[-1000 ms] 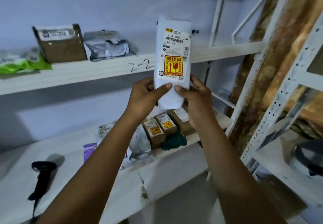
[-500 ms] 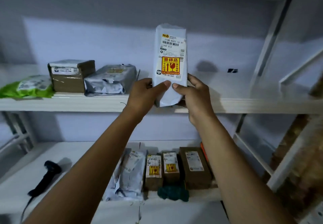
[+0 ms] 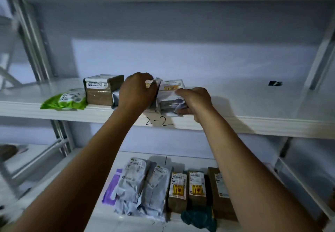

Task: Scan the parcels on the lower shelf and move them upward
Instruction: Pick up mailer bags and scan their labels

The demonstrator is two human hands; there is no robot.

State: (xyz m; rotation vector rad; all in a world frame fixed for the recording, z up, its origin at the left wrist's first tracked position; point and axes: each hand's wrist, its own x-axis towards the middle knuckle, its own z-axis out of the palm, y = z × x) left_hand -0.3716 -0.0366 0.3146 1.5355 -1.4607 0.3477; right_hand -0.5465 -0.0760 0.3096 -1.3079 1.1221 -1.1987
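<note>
Two white shelves fill the dim storeroom: the upper shelf (image 3: 262, 125), hand-marked "2-2" (image 3: 159, 121) on its front lip, and the lower shelf (image 3: 192, 156) beneath it. Below, a row of parcels waits to be moved. The grey mailers (image 3: 139, 186) overlap at left on a purple mailer (image 3: 111, 188), three brown boxes (image 3: 197, 188) stand side by side at right, and a teal bundle (image 3: 199, 217) lies in front of them.

Up top sit a taped brown carton (image 3: 100, 92) and a green pouch (image 3: 65, 100). A silver mailer (image 3: 115, 98) is largely hidden behind the left wrist. The white parcel (image 3: 172, 92) lies flat beside it at the shelf's front edge, yellow sticker facing up.

Both hands are on the parcel. The left hand (image 3: 137, 90) has its fingers curled into crumpled wrapping at the parcel's left edge, seemingly the parcel's own. The right hand (image 3: 194, 101) curls round its near right corner, which appears to reach the lip.

The step looks like seating the parcel. To do it well, slide it back from the lip so nothing overhangs, and square it against the silver mailer with the label kept upward. Push on the firm body, since the loose film will only crumple. Let go only once the shelf carries the full weight.
</note>
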